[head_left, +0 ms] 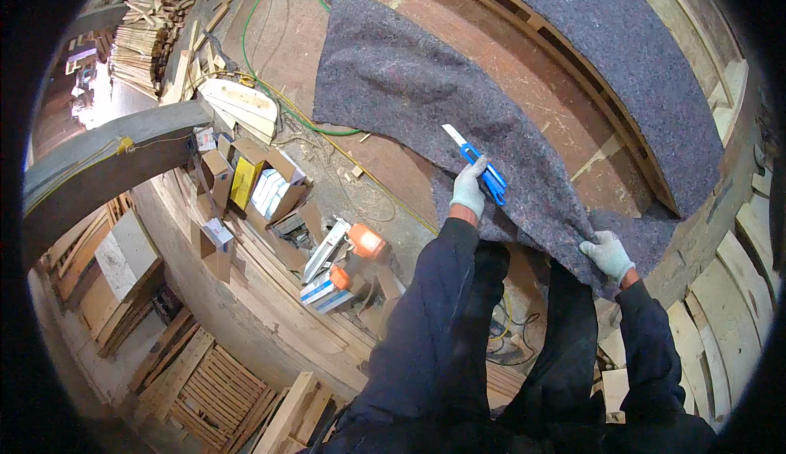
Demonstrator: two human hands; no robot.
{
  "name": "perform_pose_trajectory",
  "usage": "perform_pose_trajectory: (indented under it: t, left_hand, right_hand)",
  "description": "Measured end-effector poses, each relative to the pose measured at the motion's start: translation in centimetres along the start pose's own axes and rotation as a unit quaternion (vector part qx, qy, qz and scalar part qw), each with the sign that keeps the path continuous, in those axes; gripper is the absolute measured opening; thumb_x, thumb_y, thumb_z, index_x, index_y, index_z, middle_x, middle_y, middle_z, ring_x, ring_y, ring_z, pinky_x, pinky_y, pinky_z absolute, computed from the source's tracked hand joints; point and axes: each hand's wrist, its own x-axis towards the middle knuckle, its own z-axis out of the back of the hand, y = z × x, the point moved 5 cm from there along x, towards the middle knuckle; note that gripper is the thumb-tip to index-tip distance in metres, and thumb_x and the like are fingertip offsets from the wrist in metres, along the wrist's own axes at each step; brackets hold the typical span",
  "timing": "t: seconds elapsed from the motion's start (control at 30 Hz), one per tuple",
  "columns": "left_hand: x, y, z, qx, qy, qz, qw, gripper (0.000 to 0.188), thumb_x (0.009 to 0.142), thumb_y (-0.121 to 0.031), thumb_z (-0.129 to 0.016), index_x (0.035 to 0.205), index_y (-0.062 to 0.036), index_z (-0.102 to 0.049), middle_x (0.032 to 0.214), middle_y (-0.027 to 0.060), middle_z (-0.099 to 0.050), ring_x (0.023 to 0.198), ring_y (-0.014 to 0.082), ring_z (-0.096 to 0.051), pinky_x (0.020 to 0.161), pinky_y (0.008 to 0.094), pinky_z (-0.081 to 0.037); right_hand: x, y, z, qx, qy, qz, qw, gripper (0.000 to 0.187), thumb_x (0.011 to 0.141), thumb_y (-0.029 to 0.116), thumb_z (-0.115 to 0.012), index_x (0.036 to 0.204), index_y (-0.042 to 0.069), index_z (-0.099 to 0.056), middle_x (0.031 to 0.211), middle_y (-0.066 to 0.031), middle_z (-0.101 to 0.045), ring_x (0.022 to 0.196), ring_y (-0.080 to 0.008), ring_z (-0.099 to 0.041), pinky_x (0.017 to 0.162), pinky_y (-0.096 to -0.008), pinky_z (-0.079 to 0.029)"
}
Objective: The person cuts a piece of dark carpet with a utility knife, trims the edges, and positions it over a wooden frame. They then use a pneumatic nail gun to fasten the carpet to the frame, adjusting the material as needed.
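Note:
In a pale glove, my left hand point(469, 190) is closed round a blue utility knife point(485, 174), its blade out and pointing up and to the left. The knife lies over a loose grey felt sheet point(409, 77) spread across a reddish-brown work surface point(368, 155). My right hand point(607, 255), also gloved, pinches the near right edge of that sheet, which is bunched and creased there. Beyond it, a second grey felt piece point(606, 45) covers the top of a long wooden frame point(565, 45).
An orange and grey nail gun point(364, 241) rests by open cardboard boxes point(282, 200) on the left. A green hose point(246, 36) and a yellow hose point(385, 192) run along the surface. Wood strips point(135, 53) are piled far left; curved boards point(720, 290) stand at right.

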Motion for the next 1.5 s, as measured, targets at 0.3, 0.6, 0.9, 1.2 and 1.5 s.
perform_pose_trajectory:
  t: [0.3,0.6,0.9,1.2,1.5]
  left_hand:
    - [-3.4,-4.4,-2.7,0.071,0.05,-0.064,0.994,0.023,0.093,-0.021,-0.072,0.104,-0.0012,-0.07,0.099,0.0076,-0.067,0.093,0.0203,-0.062,0.086,0.0365,-0.049]
    - [-9.4,-12.6,-13.6,0.13,0.065,-0.088,0.985,0.019,0.092,-0.018,-0.072,0.102,-0.0011,-0.073,0.092,0.006,-0.068,0.086,0.0185,-0.063,0.078,0.036,-0.051]
    - [-14.1,-15.7,-18.5,0.269,0.155,-0.252,0.917,0.029,0.098,-0.011,-0.066,0.124,0.0023,-0.064,0.117,0.0116,-0.066,0.104,0.019,-0.063,0.092,0.0357,-0.053]
    - [-21.2,-18.4,-14.2,0.194,0.101,-0.207,0.954,0.055,0.093,0.012,-0.059,0.145,-0.002,-0.049,0.14,0.0111,-0.056,0.123,0.0229,-0.057,0.104,0.0363,-0.051]
    - [-25.7,-18.0,-7.1,0.235,0.008,-0.198,0.951,0.039,0.101,-0.022,-0.063,0.134,0.0001,-0.057,0.126,0.0091,-0.062,0.111,0.0191,-0.06,0.094,0.0354,-0.052]
  right_hand:
    - [-4.3,-7.5,1.4,0.121,-0.201,0.016,0.972,0.038,0.091,0.024,-0.066,0.118,-0.003,-0.067,0.107,-0.0161,-0.072,0.1,-0.0248,-0.068,0.088,-0.0352,-0.051]
    - [-11.8,-17.5,-5.0,0.531,-0.147,-0.277,0.787,0.06,0.096,0.056,-0.059,0.125,0.003,-0.055,0.107,-0.0103,-0.065,0.086,-0.0231,-0.065,0.07,-0.0378,-0.054]
    - [-7.1,-14.7,-9.4,0.882,-0.073,-0.118,0.451,0.114,0.093,0.066,-0.057,0.158,-0.004,0.005,0.165,-0.0267,-0.008,0.146,-0.0462,-0.03,0.114,-0.0595,-0.035]
    - [-1.7,-17.5,-6.5,0.922,-0.184,-0.109,0.323,0.026,0.096,0.034,-0.068,0.111,0.016,-0.056,0.106,-0.0022,-0.057,0.079,-0.02,-0.052,0.064,-0.0315,-0.046]
    - [-11.9,-14.4,4.3,0.814,-0.289,-0.125,0.487,0.026,0.095,0.032,-0.07,0.089,0.019,-0.048,0.073,-0.0006,-0.042,0.054,-0.0145,-0.039,0.05,-0.0303,-0.032]
